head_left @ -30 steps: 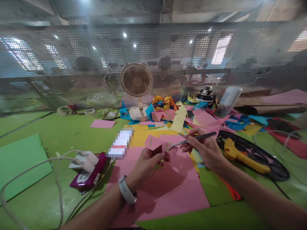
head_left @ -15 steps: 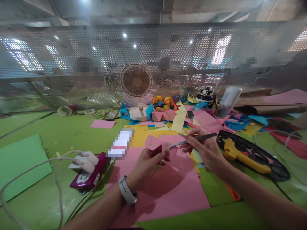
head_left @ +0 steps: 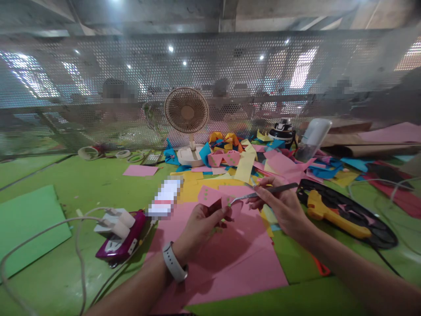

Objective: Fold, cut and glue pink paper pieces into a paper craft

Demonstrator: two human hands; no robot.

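My left hand (head_left: 205, 221), with a pale watch band (head_left: 174, 262) at the wrist, pinches a small folded piece of pink paper (head_left: 210, 195) marked with green dots. In my right hand (head_left: 279, 204) is a pair of dark metal tweezers (head_left: 276, 188). The tweezers' tip touches the paper close to my left thumb. Whether the tips grip a tiny piece there is too small to tell. Beneath both hands lies a large pink sheet (head_left: 243, 272), with yellow paper (head_left: 187, 186) at its far edge.
A yellow glue gun (head_left: 338, 219) rests on a black tray (head_left: 383, 235) at right. On the left are a phone (head_left: 166, 197), a purple power strip (head_left: 118, 252) with white plugs and cables, and a green sheet (head_left: 29, 224). Behind stand a fan (head_left: 186, 112) and heaped paper scraps (head_left: 283, 164).
Almost nothing differs. Both hands keep their place, and the pink paper at the tweezers' tip has shifted very slightly.
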